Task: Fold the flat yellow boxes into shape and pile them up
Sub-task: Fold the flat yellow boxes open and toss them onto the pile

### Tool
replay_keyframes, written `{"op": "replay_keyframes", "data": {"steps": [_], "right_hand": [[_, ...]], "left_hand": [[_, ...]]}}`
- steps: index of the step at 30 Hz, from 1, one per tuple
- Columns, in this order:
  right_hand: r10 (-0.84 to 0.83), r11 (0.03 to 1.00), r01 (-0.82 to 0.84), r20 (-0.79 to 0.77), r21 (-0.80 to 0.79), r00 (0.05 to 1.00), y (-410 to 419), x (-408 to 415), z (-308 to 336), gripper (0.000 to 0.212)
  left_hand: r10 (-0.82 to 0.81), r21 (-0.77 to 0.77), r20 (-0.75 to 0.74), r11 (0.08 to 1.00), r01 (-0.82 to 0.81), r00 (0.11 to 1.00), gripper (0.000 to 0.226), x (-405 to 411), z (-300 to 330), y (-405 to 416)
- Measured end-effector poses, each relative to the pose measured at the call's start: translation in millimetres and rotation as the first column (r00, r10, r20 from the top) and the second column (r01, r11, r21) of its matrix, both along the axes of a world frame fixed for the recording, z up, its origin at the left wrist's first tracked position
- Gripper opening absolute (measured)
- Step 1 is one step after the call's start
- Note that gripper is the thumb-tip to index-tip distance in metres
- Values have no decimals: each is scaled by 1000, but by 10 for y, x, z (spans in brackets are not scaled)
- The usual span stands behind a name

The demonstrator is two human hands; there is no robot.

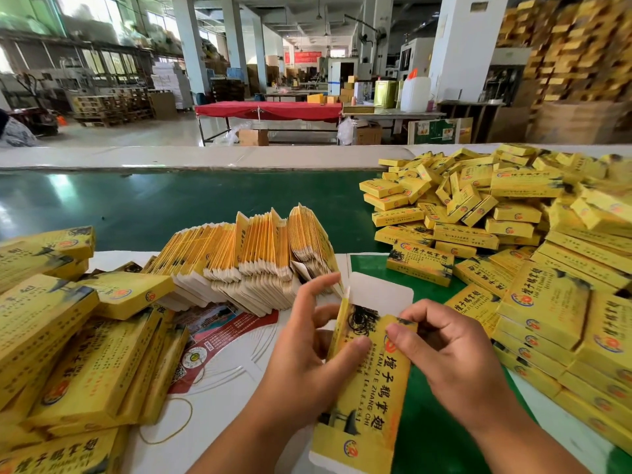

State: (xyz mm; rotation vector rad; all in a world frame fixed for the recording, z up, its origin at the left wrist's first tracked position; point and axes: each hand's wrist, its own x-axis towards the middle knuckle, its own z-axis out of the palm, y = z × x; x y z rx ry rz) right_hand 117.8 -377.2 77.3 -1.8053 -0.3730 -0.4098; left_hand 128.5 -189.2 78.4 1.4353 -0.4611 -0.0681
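A yellow box (367,381) was held just above the near edge of the worktop (232,381), between both hands, its white end flap (381,294) raised at the far end. The left hand (304,350) was clamped on the box's left edge, thumb pressed on the printed face and fingers curled behind. The right hand (448,350) was pinched on the upper right corner, fingers bent over the edge. Just beyond the hands, a row of flat unfolded boxes (253,254) was stood on edge, fanned and leaning, partly hidden by the left fingers. To the right, a large loose heap of folded boxes (506,227) was spread over the green surface (431,432). At the left, further folded boxes (82,343) were stacked. A printed sheet (219,333) and a rubber band (171,422) were lying between the stack and the hands.
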Motion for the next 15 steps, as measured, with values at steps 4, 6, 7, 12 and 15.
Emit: {"op": "replay_keyframes", "data": {"steps": [4,6,7,12,15], "right_hand": [[3,1000,-2,37,-13,999,-6,14,26,23],[5,1000,-5,45,-1,999,-14,26,28,23],[7,1000,-7,42,11,999,-18,30,22,25],[-45,998,44,45,34,998,17,3,20,31],[-33,997,32,25,63,999,34,16,-2,37]], "left_hand": [[-19,-20,28,1000,19,999,45,33,8,16],[-36,-14,16,999,36,999,42,56,-1,32],[-47,1,12,999,47,999,42,60,-4,34],[-177,91,-25,980,179,984,31,23,-52,-16],[-138,170,1,976,136,990,21,29,-59,-22]]}}
